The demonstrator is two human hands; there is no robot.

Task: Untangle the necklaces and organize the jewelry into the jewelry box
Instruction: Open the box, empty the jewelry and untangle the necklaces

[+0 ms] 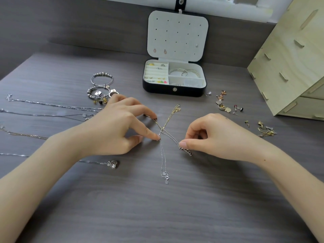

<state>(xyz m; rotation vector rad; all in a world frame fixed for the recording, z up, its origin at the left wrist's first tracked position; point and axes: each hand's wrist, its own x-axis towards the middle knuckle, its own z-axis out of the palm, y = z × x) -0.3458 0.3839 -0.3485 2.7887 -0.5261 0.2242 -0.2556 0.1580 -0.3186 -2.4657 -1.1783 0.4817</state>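
A gold chain [171, 116] and a silver chain [164, 160] cross in an X at the middle of the table. My left hand [119, 127] presses fingertips on the chains left of the crossing, index on the silver chain, middle finger on the gold one. My right hand [213, 135] pinches the silver chain's right end, next to a dark beaded piece [186, 151], between thumb and curled fingers. The open black jewelry box [174, 89] stands behind, with rings, earrings and bangles in its compartments and a few earrings on its lid.
Several straightened necklaces [52, 105] lie at the left, one with a crystal pendant [113, 163]. Beaded bracelets [101, 85] sit left of the box. Loose earrings [226, 104] and a gold chain tangle [266, 131] lie at the right, beside a wooden drawer unit [294, 67].
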